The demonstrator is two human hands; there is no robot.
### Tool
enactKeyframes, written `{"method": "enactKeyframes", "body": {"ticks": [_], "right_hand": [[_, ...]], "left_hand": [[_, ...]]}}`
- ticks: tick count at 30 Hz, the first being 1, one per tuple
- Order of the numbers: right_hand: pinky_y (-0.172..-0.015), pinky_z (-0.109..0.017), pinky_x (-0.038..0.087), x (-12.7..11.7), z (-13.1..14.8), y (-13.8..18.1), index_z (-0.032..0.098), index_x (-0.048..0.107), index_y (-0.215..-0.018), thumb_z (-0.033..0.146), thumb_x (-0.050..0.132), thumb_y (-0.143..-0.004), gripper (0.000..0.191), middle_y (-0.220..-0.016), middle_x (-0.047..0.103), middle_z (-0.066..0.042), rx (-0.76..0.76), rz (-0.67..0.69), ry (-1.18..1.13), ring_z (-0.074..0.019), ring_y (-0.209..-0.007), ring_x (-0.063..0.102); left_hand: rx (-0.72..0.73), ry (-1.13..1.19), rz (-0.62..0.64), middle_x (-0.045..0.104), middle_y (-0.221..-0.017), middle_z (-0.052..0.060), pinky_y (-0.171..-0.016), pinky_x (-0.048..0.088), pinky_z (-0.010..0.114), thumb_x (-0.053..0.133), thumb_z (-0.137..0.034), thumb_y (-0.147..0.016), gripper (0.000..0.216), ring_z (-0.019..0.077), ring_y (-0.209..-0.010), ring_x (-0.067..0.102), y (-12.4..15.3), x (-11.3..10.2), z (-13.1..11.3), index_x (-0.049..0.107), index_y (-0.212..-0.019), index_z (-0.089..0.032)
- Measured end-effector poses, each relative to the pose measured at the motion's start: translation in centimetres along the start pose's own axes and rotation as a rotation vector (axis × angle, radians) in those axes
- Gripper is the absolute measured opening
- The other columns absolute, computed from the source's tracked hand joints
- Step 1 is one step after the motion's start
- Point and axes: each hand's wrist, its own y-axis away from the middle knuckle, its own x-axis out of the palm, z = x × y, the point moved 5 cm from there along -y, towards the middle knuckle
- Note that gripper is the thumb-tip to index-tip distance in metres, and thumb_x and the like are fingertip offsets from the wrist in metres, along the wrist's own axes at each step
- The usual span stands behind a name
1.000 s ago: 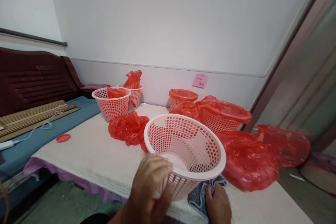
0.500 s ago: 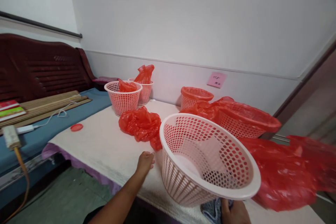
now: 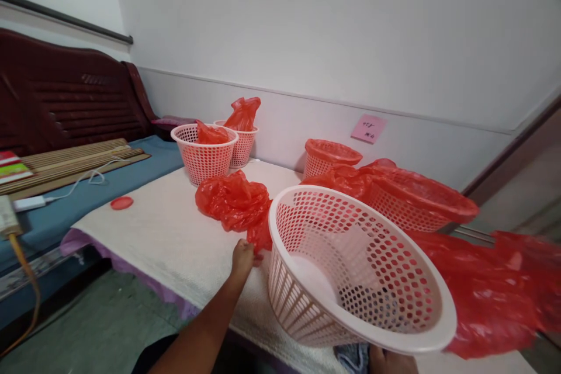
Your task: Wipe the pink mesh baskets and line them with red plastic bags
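Note:
My left hand (image 3: 244, 257) is closed, its fingertips on the lower end of a crumpled red plastic bag (image 3: 234, 201) lying on the table. A large pale pink plastic basket (image 3: 315, 315) with a perforated wall stands in front of me, its open top facing up toward me. Below its near rim, my right hand (image 3: 392, 360) is partly hidden, fingers curled at a grey-blue cloth (image 3: 353, 356). More of that cloth shows through the basket's holes.
Two pink baskets (image 3: 205, 160) (image 3: 245, 143) with red bags inside stand at the back left. Two bag-lined baskets (image 3: 326, 166) (image 3: 407, 210) are behind the large one. Loose red bag (image 3: 486, 298) lies right; a red lid-like disc (image 3: 121, 203) left. A pink note (image 3: 368, 129) is on the wall.
My left hand has moved slightly forward to the red bag's end. The large basket's near rim has shifted right and down, covering more of my right hand. The view has tilted slightly.

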Motion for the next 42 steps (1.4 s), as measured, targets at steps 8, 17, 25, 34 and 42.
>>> {"method": "enactKeyframes", "body": {"ticks": [8, 17, 25, 34, 42], "right_hand": [[-0.078, -0.041, 0.046, -1.1, 2.4, 0.6, 0.020, 0.053, -0.089, 0.052, 0.030, -0.086, 0.040, -0.100, 0.064, -0.020, 0.000, 0.011, 0.065, -0.0338, -0.095, 0.061], [-0.071, -0.039, 0.045, -1.3, 2.8, 0.6, 0.026, 0.040, -0.074, 0.047, 0.027, -0.088, 0.028, -0.082, 0.060, -0.012, -0.060, -0.018, 0.079, -0.0289, -0.081, 0.061], [-0.072, -0.039, 0.046, -0.8, 2.0, 0.2, 0.026, 0.045, -0.076, 0.053, 0.027, -0.089, 0.035, -0.083, 0.062, -0.013, -0.053, 0.001, 0.058, -0.0298, -0.081, 0.061], [-0.078, -0.041, 0.048, -1.1, 2.2, 0.1, 0.021, 0.053, -0.085, 0.052, 0.030, -0.087, 0.039, -0.095, 0.067, -0.020, -0.017, 0.032, 0.067, -0.0330, -0.092, 0.064], [-0.082, -0.042, 0.048, -1.0, 2.2, 0.4, 0.016, 0.056, -0.093, 0.050, 0.030, -0.087, 0.043, -0.102, 0.065, -0.022, -0.021, 0.024, 0.074, -0.0340, -0.098, 0.062]], "left_hand": [[0.136, -0.009, 0.043, 0.065, -0.106, 0.006, -0.072, 0.056, 0.036, 0.057, -0.038, -0.091, 0.032, 0.0166, -0.085, 0.065, 4.1, -2.8, 2.0, 0.059, -0.114, -0.016], [0.275, -0.225, 0.109, 0.064, -0.110, 0.007, -0.076, 0.055, 0.038, 0.059, -0.034, -0.090, 0.030, 0.0180, -0.089, 0.064, 5.0, -1.8, 2.9, 0.059, -0.115, -0.016], [0.288, -0.333, 0.184, 0.065, -0.102, 0.005, -0.068, 0.056, 0.033, 0.058, -0.036, -0.091, 0.027, 0.0154, -0.082, 0.064, 4.9, -2.1, 2.5, 0.060, -0.109, -0.015], [0.474, -0.494, -0.011, 0.063, -0.115, 0.008, -0.082, 0.054, 0.042, 0.059, -0.035, -0.090, 0.031, 0.0199, -0.096, 0.063, 2.6, -1.4, 0.3, 0.059, -0.116, -0.017], [0.659, -0.525, -0.261, 0.054, -0.130, 0.010, -0.090, 0.051, 0.047, 0.059, -0.035, -0.090, 0.038, 0.0237, -0.108, 0.059, 2.5, -6.7, -5.5, 0.054, -0.125, -0.020]]}}
